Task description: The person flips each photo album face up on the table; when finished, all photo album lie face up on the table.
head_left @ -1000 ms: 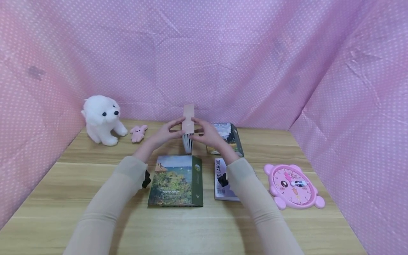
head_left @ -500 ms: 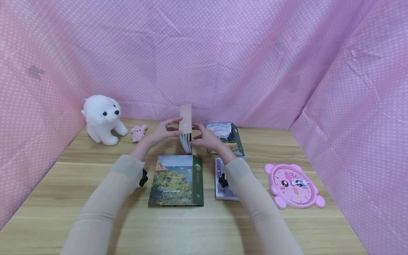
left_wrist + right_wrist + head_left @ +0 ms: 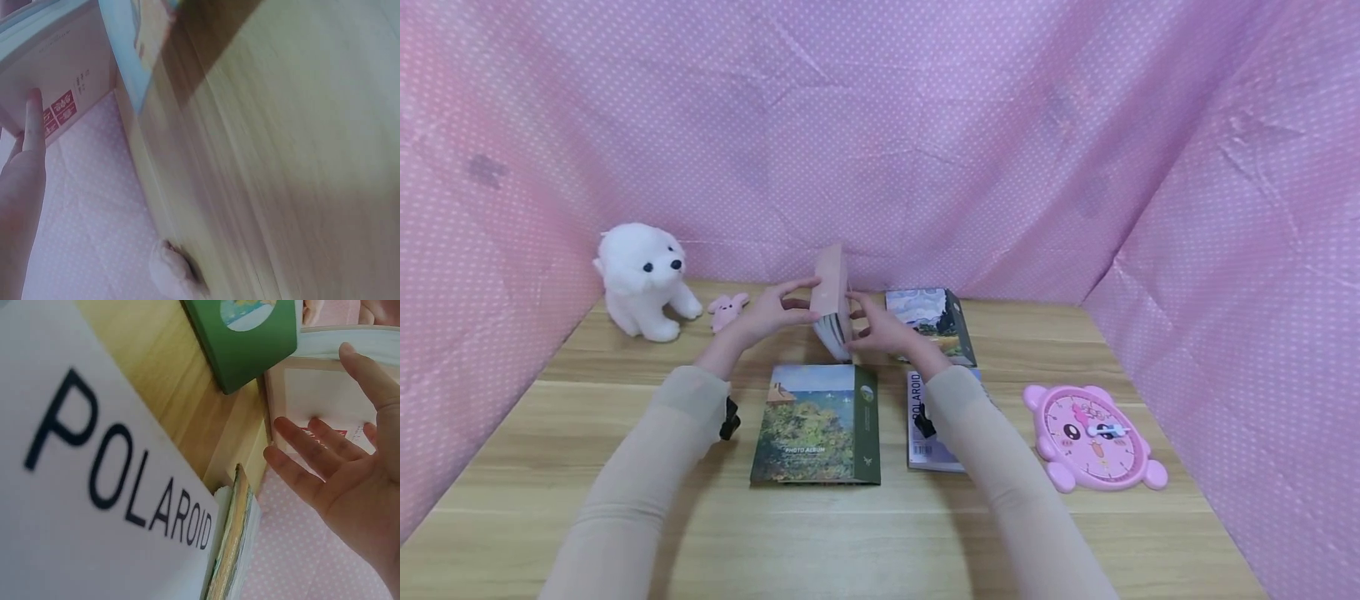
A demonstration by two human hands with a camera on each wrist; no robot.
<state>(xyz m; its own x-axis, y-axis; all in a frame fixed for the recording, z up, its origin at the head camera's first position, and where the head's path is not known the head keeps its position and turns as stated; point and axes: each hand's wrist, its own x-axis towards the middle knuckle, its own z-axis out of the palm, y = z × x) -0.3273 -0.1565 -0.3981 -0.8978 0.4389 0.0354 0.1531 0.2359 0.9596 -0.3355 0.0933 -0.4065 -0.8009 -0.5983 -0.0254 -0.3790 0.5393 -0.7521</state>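
A pale pink book (image 3: pixel 829 287) stands on edge near the back of the table, spine towards me, leaning left with its pages slightly fanned. My left hand (image 3: pixel 767 312) touches its left cover. In the left wrist view, a straight finger lies on that cover (image 3: pixel 62 62) beside red printed squares. On the book's other side is my right hand (image 3: pixel 887 327), its fingers spread and fingertips at the right cover in the right wrist view. In front lies a green-spined photo album (image 3: pixel 808 425). Under the right forearm, a lilac Polaroid book (image 3: pixel 928 454) is partly hidden.
Behind the Polaroid book lies another painted-cover album (image 3: pixel 925 321). A pink clock (image 3: pixel 1093 442) lies at the right. At back left sit a white plush dog (image 3: pixel 640 283) and a small pink plush (image 3: pixel 726 312). A dotted pink curtain (image 3: pixel 880 150) encloses the table.
The pink book has shifted a little left and turned, tilting so that its right side shows more. The left hand has moved left with it; the right hand has stayed near its right cover.
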